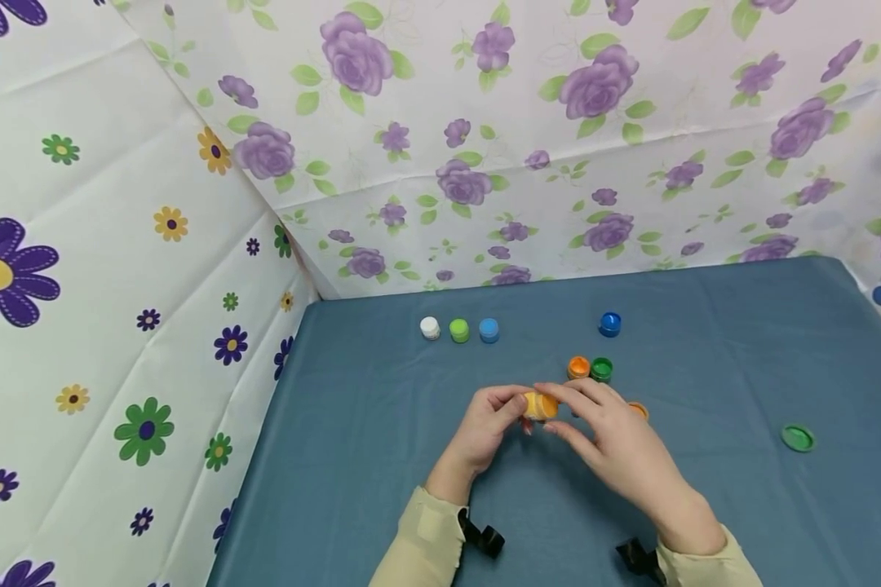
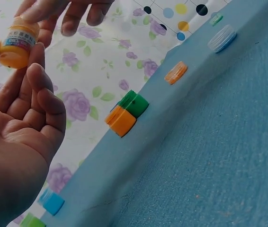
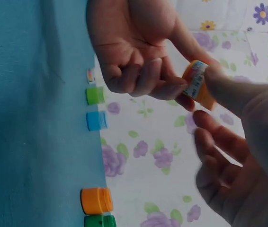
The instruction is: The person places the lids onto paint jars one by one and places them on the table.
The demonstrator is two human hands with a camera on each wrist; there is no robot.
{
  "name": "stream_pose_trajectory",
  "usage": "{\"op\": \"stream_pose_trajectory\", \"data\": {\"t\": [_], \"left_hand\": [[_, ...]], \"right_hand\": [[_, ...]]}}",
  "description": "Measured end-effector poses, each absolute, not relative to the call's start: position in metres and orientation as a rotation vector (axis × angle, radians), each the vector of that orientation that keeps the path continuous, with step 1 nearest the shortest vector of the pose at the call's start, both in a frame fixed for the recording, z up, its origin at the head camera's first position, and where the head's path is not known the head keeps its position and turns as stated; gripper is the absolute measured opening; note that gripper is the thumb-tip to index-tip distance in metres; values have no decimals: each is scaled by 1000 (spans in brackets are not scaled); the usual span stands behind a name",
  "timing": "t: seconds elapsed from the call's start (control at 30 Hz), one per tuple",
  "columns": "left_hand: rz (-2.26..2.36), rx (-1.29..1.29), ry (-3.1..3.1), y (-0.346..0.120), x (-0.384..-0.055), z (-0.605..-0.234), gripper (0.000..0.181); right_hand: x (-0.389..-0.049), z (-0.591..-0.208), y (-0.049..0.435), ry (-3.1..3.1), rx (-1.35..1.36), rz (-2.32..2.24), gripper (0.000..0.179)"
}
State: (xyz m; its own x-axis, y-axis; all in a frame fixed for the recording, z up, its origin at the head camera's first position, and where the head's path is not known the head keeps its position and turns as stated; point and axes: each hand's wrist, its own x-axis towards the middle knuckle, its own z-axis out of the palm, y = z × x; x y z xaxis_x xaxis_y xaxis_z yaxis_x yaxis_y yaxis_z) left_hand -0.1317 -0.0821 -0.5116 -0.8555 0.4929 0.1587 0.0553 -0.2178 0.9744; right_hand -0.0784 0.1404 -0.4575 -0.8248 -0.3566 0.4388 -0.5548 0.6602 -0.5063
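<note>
A small yellow-orange paint jar (image 1: 540, 405) with a printed label (image 2: 20, 39) is held up over the blue-covered table. My left hand (image 1: 486, 428) pinches it between thumb and fingers, the other fingers curled toward the palm. From the other side my right hand (image 1: 620, 444) reaches in with thumb and forefinger spread around the jar's far end. In the right wrist view, one digit of the right hand (image 3: 238, 156) lies against the jar while its other fingers stand apart from it. Just beyond the hands sit an orange paint jar (image 1: 578, 367) and a green paint jar (image 1: 601, 369), side by side.
White (image 1: 429, 328), light green (image 1: 458, 330) and light blue (image 1: 489, 330) jars line up at the back. A dark blue jar (image 1: 610, 324) stands right of them. An orange lid (image 1: 638, 409) lies partly behind the right hand; a green lid (image 1: 798, 438) is farther right.
</note>
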Motion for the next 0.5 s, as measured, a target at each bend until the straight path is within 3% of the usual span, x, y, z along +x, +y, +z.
{"op": "stream_pose_trajectory", "data": {"t": [0.23,0.5], "left_hand": [[2200,676,1682,-82,-131,-512,93],[2243,704,1667,-82,-132,-515,87]], "right_hand": [[-78,-456,133,-2621,668,875,40],[-74,-460,123,-2764,573,943,33]]}}
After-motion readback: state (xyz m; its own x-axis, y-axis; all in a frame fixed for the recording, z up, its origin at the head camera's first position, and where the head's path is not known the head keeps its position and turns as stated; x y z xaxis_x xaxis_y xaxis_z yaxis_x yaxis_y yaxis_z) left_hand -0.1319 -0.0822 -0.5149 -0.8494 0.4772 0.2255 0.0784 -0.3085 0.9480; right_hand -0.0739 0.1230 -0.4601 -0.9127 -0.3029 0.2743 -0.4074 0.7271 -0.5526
